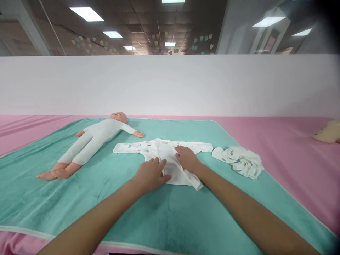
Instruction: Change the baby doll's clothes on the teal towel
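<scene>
A white baby shirt (170,173) with a small teal print lies spread on the green blanket (186,219), its two sleeves stretched out sideways and its collar away from me. My left hand (153,174) rests on the lower left part of the shirt, fingers spread and nothing gripped. My right hand (187,158) lies across the upper right of the shirt front, with its fingers extended over the cloth. Part of the shirt's right side is hidden under my right hand and wrist. A bunched printed baby garment (241,160) lies just beyond the right sleeve.
On the left of the blanket a baby doll (97,136) in a white suit lies on its back, head at the far side. A pink sheet (287,159) surrounds the blanket. At the right edge is a beige object (328,131). A white wall (170,85) stands behind.
</scene>
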`<state>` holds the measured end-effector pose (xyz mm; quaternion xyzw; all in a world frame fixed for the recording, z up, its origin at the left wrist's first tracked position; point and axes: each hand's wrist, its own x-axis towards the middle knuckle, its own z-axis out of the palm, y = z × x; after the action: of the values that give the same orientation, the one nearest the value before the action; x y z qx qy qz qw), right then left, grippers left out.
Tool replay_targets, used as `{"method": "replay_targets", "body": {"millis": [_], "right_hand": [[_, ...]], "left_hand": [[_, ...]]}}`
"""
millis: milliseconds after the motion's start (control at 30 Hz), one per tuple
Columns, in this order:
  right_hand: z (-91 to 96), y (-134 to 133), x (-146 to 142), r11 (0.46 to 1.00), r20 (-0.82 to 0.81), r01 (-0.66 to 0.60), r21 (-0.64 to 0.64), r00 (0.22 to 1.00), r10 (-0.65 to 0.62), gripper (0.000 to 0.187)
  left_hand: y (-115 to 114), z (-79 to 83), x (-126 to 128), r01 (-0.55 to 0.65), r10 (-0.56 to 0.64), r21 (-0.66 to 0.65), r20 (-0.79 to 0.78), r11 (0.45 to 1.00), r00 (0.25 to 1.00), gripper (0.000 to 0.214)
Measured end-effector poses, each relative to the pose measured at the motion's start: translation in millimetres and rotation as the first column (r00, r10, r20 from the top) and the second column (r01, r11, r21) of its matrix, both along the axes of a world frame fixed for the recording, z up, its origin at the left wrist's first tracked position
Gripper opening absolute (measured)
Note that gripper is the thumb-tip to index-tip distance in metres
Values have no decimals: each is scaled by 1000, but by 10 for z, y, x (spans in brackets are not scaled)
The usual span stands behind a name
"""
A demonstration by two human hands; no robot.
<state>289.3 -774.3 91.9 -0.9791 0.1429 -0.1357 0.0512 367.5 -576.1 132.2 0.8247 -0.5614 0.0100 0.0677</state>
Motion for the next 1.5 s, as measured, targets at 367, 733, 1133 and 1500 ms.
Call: {"method": "replay_targets", "body": {"millis": [367, 733, 1133, 1500], "right_hand": [[19, -32, 29, 979, 86, 133, 152, 985, -148, 39], [59, -296, -35, 808, 298, 104, 580, 896, -329, 27], [59, -588, -95, 796, 305, 141, 588, 873, -380, 30], [111, -538, -111, 930, 232, 163, 329, 941, -247, 36]], "left_hand": [[71, 149, 367, -332, 76, -252, -684, 909, 726, 37], [377, 482, 810, -805, -457, -251, -889, 538, -29, 40], [378, 303, 1054, -673, 556, -251, -405, 696, 726, 36], [246, 122, 814, -269, 365, -294, 346, 917, 864, 43]]}}
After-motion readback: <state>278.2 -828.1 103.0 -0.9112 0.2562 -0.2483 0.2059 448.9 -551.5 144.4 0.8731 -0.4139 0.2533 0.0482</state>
